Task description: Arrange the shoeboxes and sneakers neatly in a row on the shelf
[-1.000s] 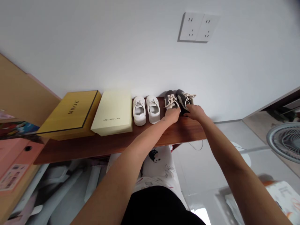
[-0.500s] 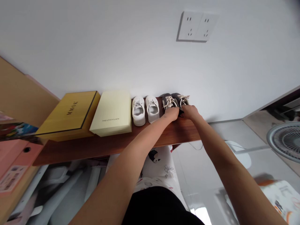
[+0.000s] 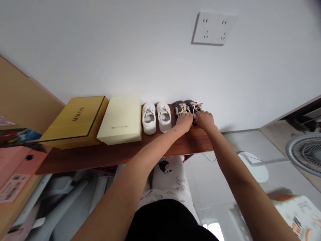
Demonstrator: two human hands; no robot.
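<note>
Dark shoes (image 3: 187, 107): a small pair with pale laces, side by side at the right end of the surface (image 3: 120, 154), toes against the wall (image 3: 100, 50).
Left hand (image 3: 184, 122): lies on the heel of the left dark shoe, fingers curled over it; whether it grips, I cannot tell.
Right hand (image 3: 205, 120): lies on the heel of the right dark shoe, fingers bent onto it; grip likewise unclear.
White shoes (image 3: 156, 117): a pair just left of the dark pair, apart from both hands.
Cream box (image 3: 120, 119): closed, left of the white shoes.
Yellow box (image 3: 75, 122): closed, touching the cream box's left side.
Sockets (image 3: 213, 28): two on the wall, above the dark shoes.
Fan (image 3: 304, 152): at the right edge, below the surface.
</note>
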